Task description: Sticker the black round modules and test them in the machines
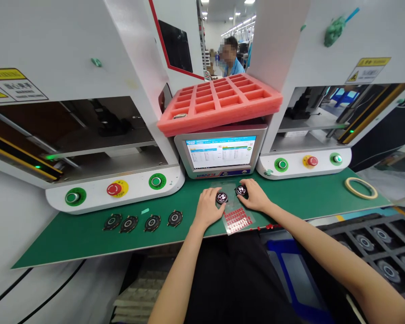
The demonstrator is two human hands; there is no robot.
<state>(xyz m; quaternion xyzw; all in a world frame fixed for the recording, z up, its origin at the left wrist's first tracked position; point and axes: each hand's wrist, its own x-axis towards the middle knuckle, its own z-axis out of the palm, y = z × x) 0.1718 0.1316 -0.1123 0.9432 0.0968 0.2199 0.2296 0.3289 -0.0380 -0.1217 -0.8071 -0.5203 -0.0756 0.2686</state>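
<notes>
My left hand is closed around the edge of a round watch with a lit, dark face. Just right of it, my right hand grips a second watch by its rim; its face is lit too. Both watches are face up, a small gap apart, low over the green mat. Below them lies a clear sheet of small red stickers, close to the mat's front edge. Some fingertips are hidden behind the watches.
Several round watch backs lie in a row at left. A monitor carries a pink foam tray. Press machines with stop buttons flank it. A tape roll and a black parts tray are at right. A person sits beyond.
</notes>
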